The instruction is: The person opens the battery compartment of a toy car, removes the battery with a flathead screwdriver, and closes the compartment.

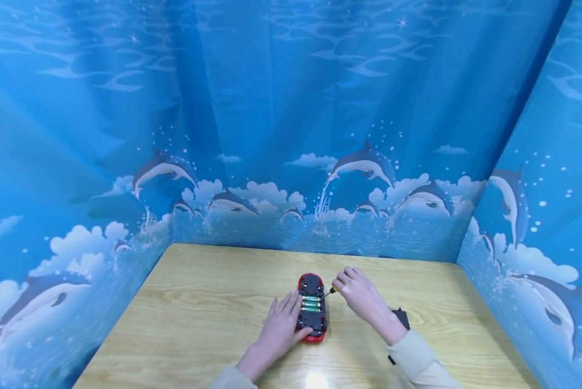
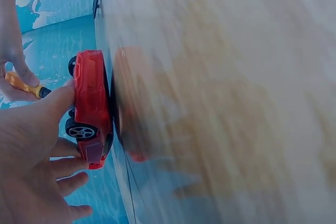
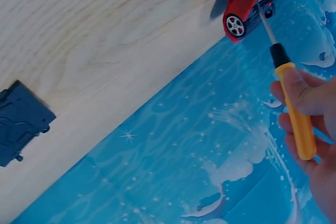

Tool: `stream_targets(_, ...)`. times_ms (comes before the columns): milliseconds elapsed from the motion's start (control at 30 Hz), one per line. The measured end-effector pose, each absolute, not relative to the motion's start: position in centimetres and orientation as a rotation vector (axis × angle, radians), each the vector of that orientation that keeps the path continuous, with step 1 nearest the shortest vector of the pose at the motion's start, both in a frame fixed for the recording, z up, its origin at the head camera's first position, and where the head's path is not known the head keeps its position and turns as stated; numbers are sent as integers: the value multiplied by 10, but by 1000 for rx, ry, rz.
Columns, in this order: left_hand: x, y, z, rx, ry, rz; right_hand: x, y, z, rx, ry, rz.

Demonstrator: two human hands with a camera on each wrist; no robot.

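Observation:
A red toy car (image 1: 312, 335) lies upside down on the table, its black underside up and several green batteries (image 1: 311, 306) exposed in its compartment. My left hand (image 1: 282, 326) rests against the car's left side with the fingers straight and the thumb across its near end. In the left wrist view the thumb touches the red car (image 2: 93, 90) beside a wheel. My right hand (image 1: 361, 294) grips a screwdriver with a yellow handle (image 3: 298, 114). Its metal shaft (image 3: 266, 25) points at the car's underside by the batteries; exact contact of the tip is unclear.
A black plastic cover (image 3: 23, 121) lies on the wooden table (image 1: 213, 308), partly hidden under the right forearm in the head view. A small black piece (image 1: 391, 360) is nearby. Blue dolphin-print curtains (image 1: 281, 135) stand along the table's back and sides.

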State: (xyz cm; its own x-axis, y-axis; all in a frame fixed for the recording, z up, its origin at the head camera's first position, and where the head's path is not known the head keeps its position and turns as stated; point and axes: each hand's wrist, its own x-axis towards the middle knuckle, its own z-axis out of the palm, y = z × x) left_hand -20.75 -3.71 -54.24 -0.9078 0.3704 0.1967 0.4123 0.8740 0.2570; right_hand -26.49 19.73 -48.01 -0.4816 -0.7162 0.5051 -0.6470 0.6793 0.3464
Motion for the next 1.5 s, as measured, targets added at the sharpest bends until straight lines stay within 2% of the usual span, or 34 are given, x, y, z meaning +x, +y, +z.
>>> stream_targets(500,-209,-38,-540,-638,-2871,-506,-263,178,-475,1004,-2223,-220)
stream_targets(1500,-212,-41,-545,-610,-2906,-603,-259,223,-525,781,-2307,420)
